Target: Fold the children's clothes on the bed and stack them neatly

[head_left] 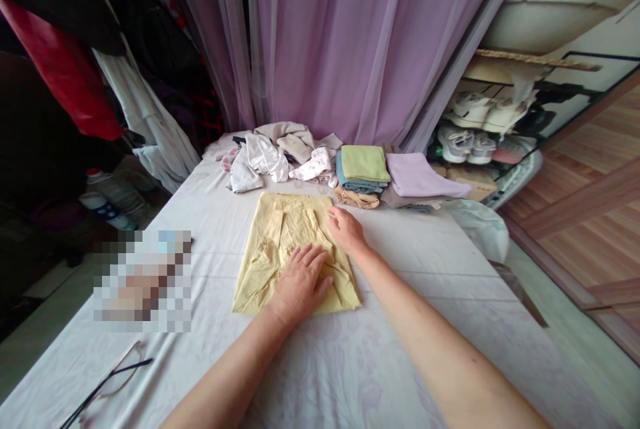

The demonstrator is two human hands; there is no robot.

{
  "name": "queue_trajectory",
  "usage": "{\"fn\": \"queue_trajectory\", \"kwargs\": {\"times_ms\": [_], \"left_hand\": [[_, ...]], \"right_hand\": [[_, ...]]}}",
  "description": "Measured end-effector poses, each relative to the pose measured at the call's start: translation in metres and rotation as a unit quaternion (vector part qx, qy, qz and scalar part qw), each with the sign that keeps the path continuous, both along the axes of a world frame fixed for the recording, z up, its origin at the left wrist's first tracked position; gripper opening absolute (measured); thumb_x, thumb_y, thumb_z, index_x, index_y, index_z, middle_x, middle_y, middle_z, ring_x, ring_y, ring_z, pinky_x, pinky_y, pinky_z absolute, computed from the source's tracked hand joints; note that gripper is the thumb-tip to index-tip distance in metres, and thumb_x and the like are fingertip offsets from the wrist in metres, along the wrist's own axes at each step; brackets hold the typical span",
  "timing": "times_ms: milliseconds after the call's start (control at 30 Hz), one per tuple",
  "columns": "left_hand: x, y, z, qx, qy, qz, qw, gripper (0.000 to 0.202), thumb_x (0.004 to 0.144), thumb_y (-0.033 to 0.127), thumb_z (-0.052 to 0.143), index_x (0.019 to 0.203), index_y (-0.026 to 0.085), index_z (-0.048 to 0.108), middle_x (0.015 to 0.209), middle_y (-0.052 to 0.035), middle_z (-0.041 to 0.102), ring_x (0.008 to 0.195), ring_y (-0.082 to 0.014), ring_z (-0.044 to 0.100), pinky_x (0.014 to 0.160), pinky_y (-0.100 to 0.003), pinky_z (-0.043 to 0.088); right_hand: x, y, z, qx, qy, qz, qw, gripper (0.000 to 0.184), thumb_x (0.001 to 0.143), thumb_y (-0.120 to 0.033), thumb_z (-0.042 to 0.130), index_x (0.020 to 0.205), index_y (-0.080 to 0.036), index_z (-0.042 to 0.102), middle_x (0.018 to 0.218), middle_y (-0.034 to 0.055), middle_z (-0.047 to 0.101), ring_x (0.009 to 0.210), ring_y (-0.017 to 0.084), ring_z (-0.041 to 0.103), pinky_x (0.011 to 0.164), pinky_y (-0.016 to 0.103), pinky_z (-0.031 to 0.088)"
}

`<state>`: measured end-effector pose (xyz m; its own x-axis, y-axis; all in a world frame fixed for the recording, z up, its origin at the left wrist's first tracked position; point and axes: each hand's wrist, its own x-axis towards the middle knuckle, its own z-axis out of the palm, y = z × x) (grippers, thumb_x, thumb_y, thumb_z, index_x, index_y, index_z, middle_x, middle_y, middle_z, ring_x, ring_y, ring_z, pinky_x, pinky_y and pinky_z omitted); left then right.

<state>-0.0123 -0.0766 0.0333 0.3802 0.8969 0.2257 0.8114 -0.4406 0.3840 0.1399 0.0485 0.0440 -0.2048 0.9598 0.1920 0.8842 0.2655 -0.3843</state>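
A pale yellow garment [270, 242] lies spread on the white bed sheet [410, 282] in front of me. My left hand [300, 282] rests flat on its lower middle, fingers stretched out and slightly apart. My right hand [346, 229] lies on the garment's right edge, a little farther away, with the fingers extended and pressing the cloth. Neither hand grips anything.
A heap of unfolded white and beige clothes [273, 156] sits at the far end. Beside it stand folded stacks, green on blue [364, 166] and lilac [420, 176]. Eyeglasses [107, 382] lie near left. A shoe rack [480, 132] stands right; purple curtains [360, 36] hang behind.
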Motion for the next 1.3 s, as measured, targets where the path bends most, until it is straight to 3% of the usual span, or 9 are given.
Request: {"fn": "queue_trajectory", "kwargs": {"times_ms": [67, 167, 333, 433, 567, 733, 1000, 1300], "left_hand": [[-0.003, 0.0, 0.005, 0.011, -0.008, 0.002, 1.0, 0.034, 0.097, 0.026, 0.045, 0.126, 0.02, 0.062, 0.136, -0.0069, 0.062, 0.131, -0.0237, 0.05, 0.116, -0.045, 0.032], [-0.006, 0.001, 0.008, 0.018, -0.008, -0.006, 1.0, 0.031, 0.099, 0.024, 0.042, 0.118, 0.023, 0.067, 0.127, -0.0044, 0.067, 0.122, -0.0208, 0.056, 0.114, -0.044, 0.035], [-0.008, 0.001, 0.005, 0.032, 0.024, -0.004, 0.999, 0.034, 0.099, 0.028, 0.044, 0.128, 0.028, 0.062, 0.132, -0.0043, 0.063, 0.126, -0.0252, 0.051, 0.111, -0.05, 0.035], [-0.004, -0.003, 0.008, 0.043, 0.023, -0.037, 0.998, 0.035, 0.099, 0.028, 0.042, 0.127, 0.029, 0.063, 0.128, -0.0048, 0.065, 0.121, -0.0244, 0.053, 0.109, -0.048, 0.037], [0.004, -0.008, 0.013, 0.017, 0.024, -0.084, 0.996, 0.032, 0.097, 0.033, 0.047, 0.121, 0.027, 0.067, 0.108, -0.0071, 0.067, 0.102, -0.0231, 0.057, 0.095, -0.041, 0.045], [0.007, -0.009, 0.006, 0.016, 0.027, -0.092, 0.995, 0.031, 0.094, 0.035, 0.053, 0.122, 0.029, 0.067, 0.106, -0.0074, 0.063, 0.1, -0.0234, 0.055, 0.092, -0.042, 0.045], [0.007, -0.005, 0.001, 0.026, 0.018, -0.12, 0.992, 0.03, 0.097, 0.036, 0.051, 0.121, 0.03, 0.068, 0.123, -0.0049, 0.064, 0.114, -0.0245, 0.052, 0.099, -0.044, 0.04], [0.006, -0.006, 0.004, -0.008, -0.016, -0.126, 0.992, 0.03, 0.097, 0.032, 0.05, 0.123, 0.028, 0.066, 0.126, -0.0013, 0.068, 0.123, -0.0237, 0.052, 0.105, -0.045, 0.036]], "right_hand": [[0.005, -0.011, 0.004, -0.042, 0.006, 0.011, 0.999, 0.033, 0.095, -0.032, 0.04, 0.106, -0.025, 0.07, 0.102, 0.0041, 0.076, 0.095, 0.019, 0.068, 0.081, 0.027, 0.048], [0.015, -0.027, 0.003, -0.082, 0.033, 0.0, 0.996, 0.029, 0.093, -0.036, 0.044, 0.096, -0.026, 0.072, 0.09, 0.0018, 0.077, 0.083, 0.018, 0.07, 0.071, 0.025, 0.047], [0.022, -0.044, -0.003, -0.137, 0.077, -0.01, 0.987, 0.019, 0.083, -0.04, 0.06, 0.09, -0.026, 0.072, 0.084, 0.0004, 0.077, 0.078, 0.017, 0.069, 0.066, 0.024, 0.045], [0.021, -0.042, -0.002, -0.169, 0.07, 0.018, 0.983, 0.015, 0.079, -0.036, 0.064, 0.082, -0.024, 0.072, 0.075, -0.0009, 0.074, 0.069, 0.015, 0.066, 0.061, 0.023, 0.043], [0.019, -0.035, -0.002, -0.155, 0.072, 0.058, 0.984, 0.013, 0.08, -0.033, 0.061, 0.077, -0.023, 0.069, 0.071, -0.0024, 0.071, 0.066, 0.013, 0.062, 0.06, 0.022, 0.041], [0.017, -0.031, -0.01, -0.137, 0.101, 0.054, 0.984, 0.013, 0.083, -0.033, 0.06, 0.077, -0.024, 0.068, 0.071, -0.0035, 0.071, 0.064, 0.011, 0.061, 0.061, 0.02, 0.041], [0.015, -0.034, -0.02, -0.102, 0.114, 0.02, 0.988, 0.014, 0.084, -0.033, 0.059, 0.079, -0.024, 0.068, 0.071, -0.0024, 0.071, 0.066, 0.013, 0.062, 0.062, 0.022, 0.04], [0.012, -0.034, -0.016, -0.115, 0.106, 0.025, 0.987, 0.012, 0.082, -0.031, 0.061, 0.074, -0.024, 0.066, 0.069, -0.0028, 0.071, 0.063, 0.012, 0.061, 0.06, 0.021, 0.041]]}}
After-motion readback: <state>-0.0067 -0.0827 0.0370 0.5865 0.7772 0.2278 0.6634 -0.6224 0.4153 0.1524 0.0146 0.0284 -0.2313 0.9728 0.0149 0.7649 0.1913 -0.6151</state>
